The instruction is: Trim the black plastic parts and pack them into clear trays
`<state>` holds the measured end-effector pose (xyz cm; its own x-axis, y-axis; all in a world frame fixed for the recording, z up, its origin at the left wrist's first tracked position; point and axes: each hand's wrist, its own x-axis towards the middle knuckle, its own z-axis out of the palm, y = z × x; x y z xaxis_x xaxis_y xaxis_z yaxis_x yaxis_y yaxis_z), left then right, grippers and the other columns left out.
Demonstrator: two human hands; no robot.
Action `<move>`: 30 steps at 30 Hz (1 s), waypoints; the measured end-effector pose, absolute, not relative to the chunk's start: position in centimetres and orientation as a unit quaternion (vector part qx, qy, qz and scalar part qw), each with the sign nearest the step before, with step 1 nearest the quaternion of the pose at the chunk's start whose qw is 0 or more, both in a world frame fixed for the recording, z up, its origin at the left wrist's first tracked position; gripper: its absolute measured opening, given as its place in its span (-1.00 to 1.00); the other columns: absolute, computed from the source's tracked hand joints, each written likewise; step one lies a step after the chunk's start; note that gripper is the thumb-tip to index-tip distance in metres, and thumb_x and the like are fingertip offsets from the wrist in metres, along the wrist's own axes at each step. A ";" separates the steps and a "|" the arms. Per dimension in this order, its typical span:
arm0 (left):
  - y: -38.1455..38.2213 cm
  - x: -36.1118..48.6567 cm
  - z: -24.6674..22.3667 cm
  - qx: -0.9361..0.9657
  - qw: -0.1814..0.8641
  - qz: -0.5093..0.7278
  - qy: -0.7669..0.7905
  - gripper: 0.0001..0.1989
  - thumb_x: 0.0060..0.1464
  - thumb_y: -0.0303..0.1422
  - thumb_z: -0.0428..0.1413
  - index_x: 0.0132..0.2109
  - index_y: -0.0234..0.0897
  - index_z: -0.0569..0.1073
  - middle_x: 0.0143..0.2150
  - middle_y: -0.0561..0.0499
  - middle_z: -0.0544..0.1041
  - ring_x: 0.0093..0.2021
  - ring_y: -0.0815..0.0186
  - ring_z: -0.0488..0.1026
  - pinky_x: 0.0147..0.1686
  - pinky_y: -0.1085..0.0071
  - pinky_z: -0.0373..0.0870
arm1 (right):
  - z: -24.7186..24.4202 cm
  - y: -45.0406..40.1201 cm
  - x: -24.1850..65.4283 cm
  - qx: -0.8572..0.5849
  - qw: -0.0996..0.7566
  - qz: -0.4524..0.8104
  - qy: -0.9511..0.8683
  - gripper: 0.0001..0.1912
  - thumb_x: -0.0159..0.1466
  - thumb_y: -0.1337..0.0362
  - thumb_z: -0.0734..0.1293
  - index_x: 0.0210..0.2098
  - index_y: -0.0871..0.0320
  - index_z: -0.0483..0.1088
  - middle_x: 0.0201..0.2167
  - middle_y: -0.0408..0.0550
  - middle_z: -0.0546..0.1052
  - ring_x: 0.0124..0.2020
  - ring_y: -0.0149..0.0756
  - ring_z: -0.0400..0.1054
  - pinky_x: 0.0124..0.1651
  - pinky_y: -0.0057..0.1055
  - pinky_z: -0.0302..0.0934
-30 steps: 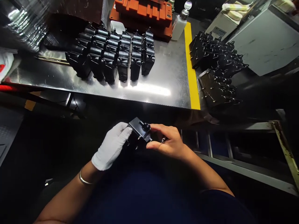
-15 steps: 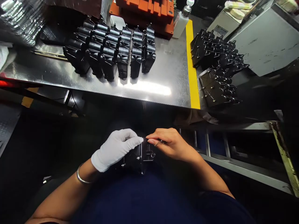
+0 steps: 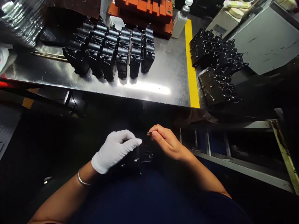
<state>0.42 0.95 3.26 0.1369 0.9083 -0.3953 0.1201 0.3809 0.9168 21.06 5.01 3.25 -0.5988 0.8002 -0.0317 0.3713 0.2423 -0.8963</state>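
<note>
In a white glove, my left hand is closed on a black molded plastic part, held low in front of my body. Dark surroundings and the glove hide much of that part; a few shiny pins and a round boss show on it. My bare right hand is closed in a pinch on a small thin blade, whose tip points left out of the fingers. A short gap separates the blade from the plastic part and from the glove.
Rows of black molded parts stand on the metal table ahead. Right of the yellow tape are more black parts. An orange block and a white bottle stand behind. A metal frame is at right.
My right hand has pulled the blade off the plastic part, slightly up, and turned. The left hand keeps its hold, almost in place.
</note>
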 end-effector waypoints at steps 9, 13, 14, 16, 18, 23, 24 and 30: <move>0.5 1.1 3.0 0.412 0.548 0.384 0.619 -0.65 -0.09 -0.12 0.22 -0.58 -0.30 0.42 -0.66 0.13 0.30 -0.61 0.47 0.19 -0.63 0.56 0.17 | 2.8 3.9 20.4 -0.353 0.292 0.491 -0.741 -0.66 0.36 0.31 0.18 -0.55 0.20 0.28 -0.61 -0.18 0.31 -0.58 -0.52 0.18 -0.50 -0.54 0.09; 0.5 1.2 3.1 0.409 0.549 0.382 0.620 -0.65 -0.09 -0.12 0.22 -0.59 -0.30 0.41 -0.66 0.12 0.30 -0.61 0.46 0.20 -0.62 0.54 0.18 | 2.9 3.9 20.3 -0.350 0.295 0.485 -0.745 -0.62 0.35 0.33 0.18 -0.61 0.18 0.20 -0.64 -0.22 0.22 -0.61 -0.54 0.09 -0.53 -0.53 0.03; 0.5 1.2 3.1 0.408 0.550 0.383 0.620 -0.65 -0.09 -0.12 0.22 -0.59 -0.30 0.41 -0.66 0.12 0.30 -0.61 0.46 0.19 -0.62 0.54 0.18 | 2.9 3.9 20.4 -0.349 0.295 0.485 -0.746 -0.62 0.35 0.33 0.18 -0.60 0.18 0.20 -0.64 -0.22 0.22 -0.61 -0.54 0.09 -0.53 -0.53 0.03; 0.6 1.2 3.1 0.403 0.552 0.385 0.620 -0.64 -0.10 -0.11 0.22 -0.59 -0.30 0.41 -0.66 0.12 0.30 -0.61 0.46 0.19 -0.63 0.53 0.17 | 2.9 3.9 20.4 -0.341 0.293 0.484 -0.751 -0.65 0.35 0.32 0.19 -0.58 0.19 0.23 -0.64 -0.20 0.25 -0.60 -0.53 0.13 -0.53 -0.53 0.05; 0.6 1.2 3.2 0.395 0.552 0.385 0.625 -0.64 -0.12 -0.10 0.23 -0.60 -0.30 0.40 -0.66 0.12 0.29 -0.61 0.46 0.18 -0.63 0.53 0.16 | 2.9 3.9 20.5 -0.328 0.290 0.483 -0.758 -0.67 0.35 0.33 0.19 -0.55 0.20 0.28 -0.62 -0.19 0.29 -0.60 -0.52 0.16 -0.52 -0.53 0.06; 0.7 1.4 3.5 0.382 0.570 0.379 0.621 -0.66 -0.17 -0.13 0.25 -0.61 -0.30 0.40 -0.68 0.13 0.27 -0.63 0.48 0.15 -0.64 0.53 0.14 | 3.1 4.6 21.2 -0.265 0.246 0.544 -0.757 -0.60 0.35 0.31 0.19 -0.63 0.19 0.19 -0.66 -0.22 0.20 -0.63 -0.55 0.06 -0.55 -0.51 -0.02; 0.7 1.5 3.7 0.380 0.582 0.376 0.613 -0.66 -0.17 -0.13 0.25 -0.60 -0.30 0.40 -0.68 0.13 0.28 -0.63 0.47 0.15 -0.65 0.53 0.14 | 3.1 4.8 21.3 -0.242 0.234 0.577 -0.744 -0.57 0.36 0.29 0.18 -0.65 0.18 0.16 -0.68 -0.22 0.18 -0.64 -0.54 0.04 -0.56 -0.51 -0.02; 1.1 1.4 3.5 0.376 0.535 0.412 0.634 -0.70 -0.16 -0.18 0.24 -0.61 -0.29 0.41 -0.67 0.12 0.29 -0.61 0.47 0.17 -0.62 0.53 0.16 | 3.1 4.7 21.4 -0.268 0.315 0.551 -0.724 -0.63 0.39 0.25 0.14 -0.51 0.20 0.35 -0.66 -0.17 0.31 -0.63 -0.48 0.18 -0.55 -0.49 0.09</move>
<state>1.43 1.07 3.53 -0.1431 0.9182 -0.3692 0.0368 0.3778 0.9252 21.36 4.72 3.07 -0.6570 0.7366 0.1607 0.0413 0.2480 -0.9679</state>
